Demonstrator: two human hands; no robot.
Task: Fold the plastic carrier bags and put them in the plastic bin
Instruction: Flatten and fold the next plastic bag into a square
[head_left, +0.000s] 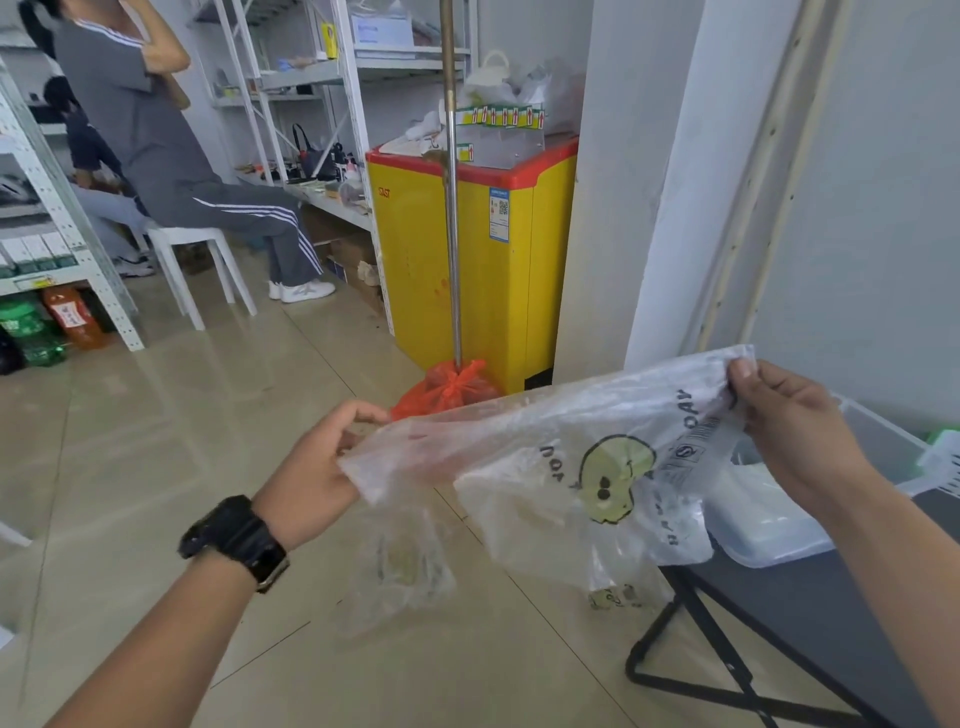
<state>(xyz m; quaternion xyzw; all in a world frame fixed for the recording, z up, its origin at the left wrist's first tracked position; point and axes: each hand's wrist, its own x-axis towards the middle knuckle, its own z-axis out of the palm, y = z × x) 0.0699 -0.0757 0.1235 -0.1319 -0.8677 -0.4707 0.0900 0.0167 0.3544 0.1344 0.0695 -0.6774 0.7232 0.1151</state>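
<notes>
Storeroom floor behind; carrier bag (561, 467) stretched sideways between left hand (317, 478) and right hand (795, 436), each pinching an end; plastic bin (883, 447) sits nearer the right.

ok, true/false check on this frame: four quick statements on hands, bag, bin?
1. The left hand and right hand both grip the clear bag. True.
2. The plastic bin stands on the dark table at the right. True.
3. The clear bag lies inside the plastic bin. False: it is held in the air, stretched between the hands.
4. The black watch is on the right wrist. False: it is on the left wrist.
</notes>
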